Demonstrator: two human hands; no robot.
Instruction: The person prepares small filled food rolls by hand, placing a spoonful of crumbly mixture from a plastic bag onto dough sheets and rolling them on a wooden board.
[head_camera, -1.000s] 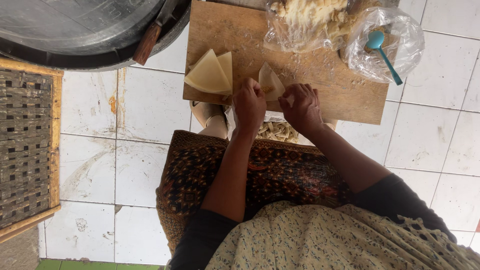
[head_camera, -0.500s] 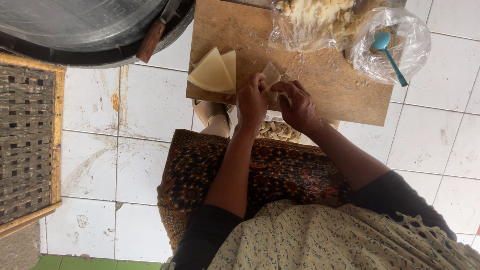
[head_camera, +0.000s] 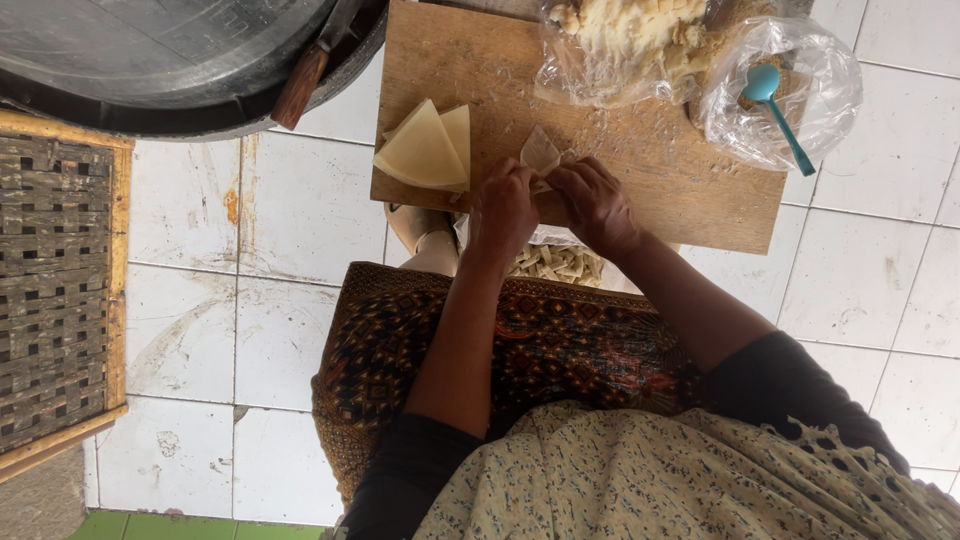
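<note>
Both hands have closed in at frame centre: left hand (head_camera: 503, 212) and right hand (head_camera: 592, 203) now pinch one pale thin dough wrapper (head_camera: 540, 153), folding it on the brown wooden board (head_camera: 650, 190). The stack of triangular pale wrappers (head_camera: 425, 150) lies untouched left of them.

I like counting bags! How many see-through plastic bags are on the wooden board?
2. One plastic bag of pale crumbly filling sits at the board's top middle; another plastic bag with a teal spoon sits to its right. More may lie outside the picture.
</note>
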